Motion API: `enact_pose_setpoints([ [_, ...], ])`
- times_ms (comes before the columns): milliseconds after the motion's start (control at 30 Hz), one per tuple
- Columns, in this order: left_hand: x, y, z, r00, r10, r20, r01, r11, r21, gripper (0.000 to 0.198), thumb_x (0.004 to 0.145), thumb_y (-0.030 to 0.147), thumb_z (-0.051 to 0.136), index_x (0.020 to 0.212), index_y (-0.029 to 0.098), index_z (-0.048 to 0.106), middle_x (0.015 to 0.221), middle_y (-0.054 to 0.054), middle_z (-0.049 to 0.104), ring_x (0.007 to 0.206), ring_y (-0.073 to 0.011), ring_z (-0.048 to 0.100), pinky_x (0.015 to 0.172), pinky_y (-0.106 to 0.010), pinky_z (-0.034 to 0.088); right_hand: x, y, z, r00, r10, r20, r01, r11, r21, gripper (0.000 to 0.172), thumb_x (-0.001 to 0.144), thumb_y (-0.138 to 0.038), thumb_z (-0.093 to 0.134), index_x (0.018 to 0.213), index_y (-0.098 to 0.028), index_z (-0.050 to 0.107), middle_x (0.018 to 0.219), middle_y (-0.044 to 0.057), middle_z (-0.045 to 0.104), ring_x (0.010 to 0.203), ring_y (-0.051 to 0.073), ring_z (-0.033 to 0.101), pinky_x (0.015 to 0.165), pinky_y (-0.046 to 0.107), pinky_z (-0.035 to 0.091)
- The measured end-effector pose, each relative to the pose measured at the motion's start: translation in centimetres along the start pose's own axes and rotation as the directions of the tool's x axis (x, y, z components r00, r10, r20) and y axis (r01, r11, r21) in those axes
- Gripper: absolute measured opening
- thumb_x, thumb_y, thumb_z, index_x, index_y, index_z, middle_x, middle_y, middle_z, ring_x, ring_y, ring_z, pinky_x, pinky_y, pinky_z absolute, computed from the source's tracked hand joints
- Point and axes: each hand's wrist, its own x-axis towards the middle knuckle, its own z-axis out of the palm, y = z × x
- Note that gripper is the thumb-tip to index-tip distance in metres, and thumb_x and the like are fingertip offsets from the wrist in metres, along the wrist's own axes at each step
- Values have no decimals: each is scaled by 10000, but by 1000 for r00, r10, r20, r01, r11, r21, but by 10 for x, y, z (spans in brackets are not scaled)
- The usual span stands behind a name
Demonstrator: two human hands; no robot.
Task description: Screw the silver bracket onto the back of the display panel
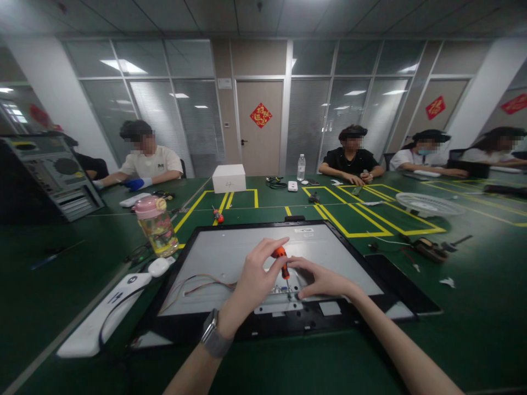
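An orange and black screwdriver (282, 262) stands nearly upright, its shaft pointing down at a small bracket with connectors (284, 289). My left hand (260, 269), with a watch on the wrist, is closed around the screwdriver's handle. Beside it, my right hand (319, 278) has its fingers apart. Its index finger reaches to the handle, and its thumb rests low near the driver's tip. Under both hands lies a flat display panel (337, 249) with a black frame and grey metal back. Thin coloured wires (201, 278) run across its left part. The screw under the tip is too small to make out.
To the left are a pink-lidded bottle (155, 225), a white power strip (105, 315) and a computer case (53, 175). Ahead stand a white box (229, 179) and a water bottle (301, 167). A dark flat panel (405, 285) lies right. Several people sit across the table.
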Motion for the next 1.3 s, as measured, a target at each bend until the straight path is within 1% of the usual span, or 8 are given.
enact_pose_setpoints([
  [100,-2,-1,0,999,-9,-50,8,1000,-6,253,869,234,601,1112,218,668,868,-24,593,829,-163,588,815,-303,476,-1,-1,0,1000,15,-2,-15,1000,-7,802,659,-529,782,1347,-234,494,1506,107,357,1406,304,274,1162,455,216],
  [233,-6,-1,0,998,-53,-14,52,994,-101,315,948,233,437,1205,208,617,1069,-77,604,1008,-192,574,910,-343,453,-1,-2,0,1000,20,-9,-20,1000,-9,809,654,-538,781,1346,-226,499,1514,107,346,1409,306,270,1168,445,201],
  [400,-11,-6,7,977,-165,-138,151,983,-104,283,931,284,482,1153,200,636,944,-48,577,842,-165,574,770,-284,489,-3,-8,0,998,69,-7,-69,997,-21,793,656,-524,784,1338,-228,508,1515,103,351,1416,306,258,1169,449,199],
  [600,-12,-10,10,982,-108,-154,98,993,-72,341,959,247,407,1257,212,568,1015,-56,573,932,-168,568,862,-316,463,-4,-8,0,998,58,-7,-58,998,-21,783,666,-532,772,1342,-239,505,1517,91,352,1420,303,251,1171,450,200],
  [767,-14,-9,10,977,-110,-184,98,992,-74,225,906,267,533,1087,211,655,898,-27,548,804,-149,575,743,-274,486,-3,-4,0,998,57,-9,-57,998,-26,801,662,-534,773,1353,-240,492,1510,99,361,1416,307,258,1170,471,193],
  [933,-17,-5,10,981,-104,-163,93,993,-76,301,966,262,411,1193,211,602,993,-52,586,905,-164,572,818,-295,466,-2,-2,-1,999,37,2,-37,999,-33,787,679,-517,770,1353,-225,488,1507,107,362,1413,296,267,1171,451,198],
  [1067,-22,-5,11,978,-127,-166,112,989,-97,211,922,305,522,1054,204,651,914,-35,561,820,-154,576,740,-266,477,-2,-2,-1,999,42,-12,-43,999,-27,797,666,-529,775,1347,-223,495,1510,108,357,1411,303,267,1169,448,204],
  [1300,-22,-6,2,969,-120,-216,95,988,-126,252,947,261,440,1028,192,668,981,-58,601,929,-178,578,824,-301,476,-2,0,-1,1000,19,-10,-19,999,-27,784,669,-527,774,1341,-230,499,1509,106,360,1409,296,276,1167,449,207],
])
